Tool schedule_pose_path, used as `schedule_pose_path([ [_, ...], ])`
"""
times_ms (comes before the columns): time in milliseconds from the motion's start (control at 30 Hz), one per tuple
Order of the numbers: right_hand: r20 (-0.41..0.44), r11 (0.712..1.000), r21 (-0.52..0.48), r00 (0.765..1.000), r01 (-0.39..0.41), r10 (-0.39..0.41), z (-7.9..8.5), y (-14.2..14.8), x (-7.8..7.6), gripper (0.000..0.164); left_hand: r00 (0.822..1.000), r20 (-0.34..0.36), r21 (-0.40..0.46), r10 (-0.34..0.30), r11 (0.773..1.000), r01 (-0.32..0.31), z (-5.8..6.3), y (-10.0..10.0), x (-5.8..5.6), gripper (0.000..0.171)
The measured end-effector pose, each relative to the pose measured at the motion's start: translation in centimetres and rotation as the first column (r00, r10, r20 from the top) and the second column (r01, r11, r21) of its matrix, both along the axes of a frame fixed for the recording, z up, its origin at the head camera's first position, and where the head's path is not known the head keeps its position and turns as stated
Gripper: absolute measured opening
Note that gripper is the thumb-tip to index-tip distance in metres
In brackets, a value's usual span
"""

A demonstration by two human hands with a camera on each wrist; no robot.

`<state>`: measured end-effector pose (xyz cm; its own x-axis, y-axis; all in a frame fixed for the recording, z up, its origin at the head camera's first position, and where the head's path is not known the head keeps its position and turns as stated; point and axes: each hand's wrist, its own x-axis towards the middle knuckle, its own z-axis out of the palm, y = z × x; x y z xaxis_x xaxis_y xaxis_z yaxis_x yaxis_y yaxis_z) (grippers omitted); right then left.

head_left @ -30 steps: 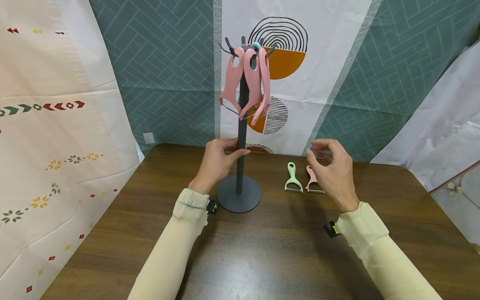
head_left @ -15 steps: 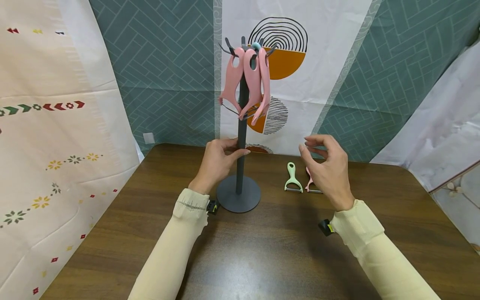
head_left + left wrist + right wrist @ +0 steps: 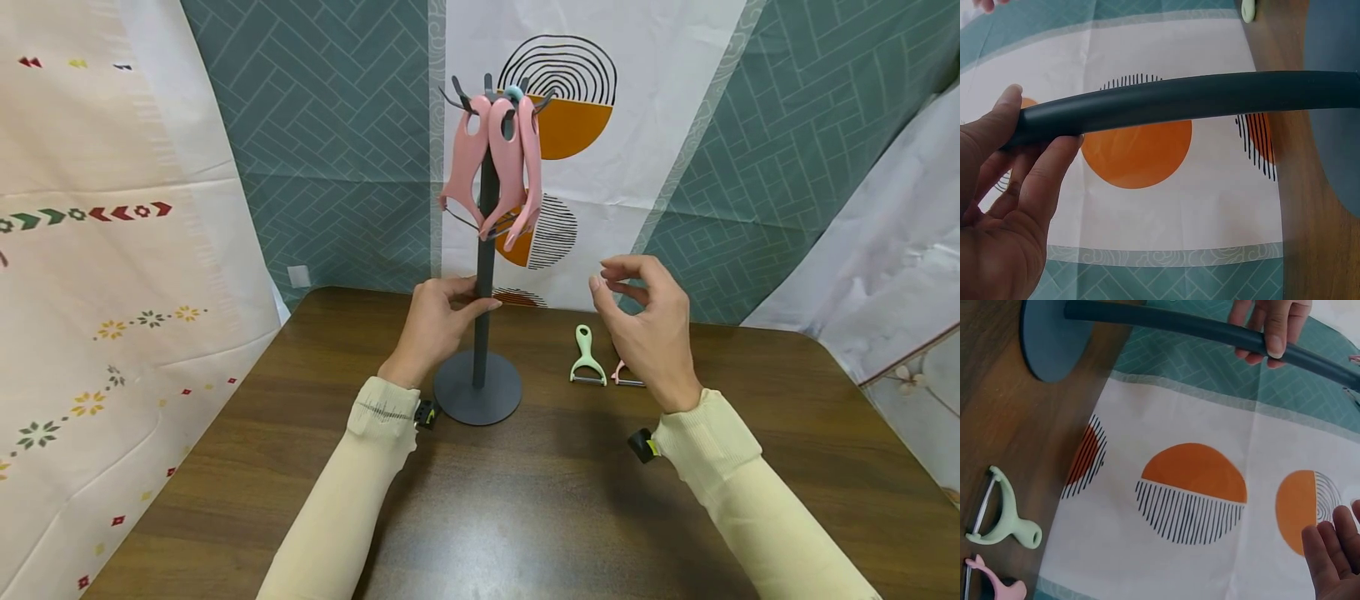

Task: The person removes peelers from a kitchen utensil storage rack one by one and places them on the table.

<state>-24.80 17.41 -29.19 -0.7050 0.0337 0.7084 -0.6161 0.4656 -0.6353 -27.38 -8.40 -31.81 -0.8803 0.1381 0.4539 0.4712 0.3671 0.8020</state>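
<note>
A dark grey upright stand [image 3: 484, 267] with a round base [image 3: 477, 408] rises from the table. My left hand [image 3: 433, 321] holds its pole between thumb and fingers below the hanging peelers, and in the left wrist view the fingertips curl around the pole [image 3: 1166, 100]. From the hooks at the top hang several pink peelers [image 3: 507, 167], with a light blue loop [image 3: 514, 92] behind them. My right hand [image 3: 651, 329] hovers with loosely bent fingers and nothing in it. Beneath it lie a green peeler [image 3: 585, 354] and a pink peeler [image 3: 1009, 590], partly hidden by the hand in the head view.
Everything stands on a brown wooden table [image 3: 495, 500]. Behind its far edge hangs a patterned fabric backdrop [image 3: 345, 175] in teal and white. A cream cloth [image 3: 112, 292] with coloured motifs drapes along the left side.
My right hand has moved up and left, away from above the pink peeler and higher over the table. The left hand keeps its hold on the pole, and the stand has not moved.
</note>
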Motion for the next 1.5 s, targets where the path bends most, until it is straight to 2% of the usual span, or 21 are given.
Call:
schedule_pose_path([
  [667,-0.091,0.998,-0.017,0.994,-0.057,0.055,1.5,-2.1,-0.3,0.024,1.000,0.003,0.005,0.002,1.000,-0.002,-0.1,0.0,0.0,0.032],
  [1067,-0.077,0.994,-0.043,0.992,-0.102,0.099,2.1,-2.9,-0.9,0.028,1.000,0.008,0.026,-0.006,1.000,0.006,-0.1,0.0,0.0,0.033],
  [1500,-0.094,0.990,-0.036,0.987,-0.134,0.130,3.0,-4.0,-0.7,0.033,1.000,0.001,0.013,-0.006,1.000,0.006,-0.1,0.1,0.0,0.032],
])
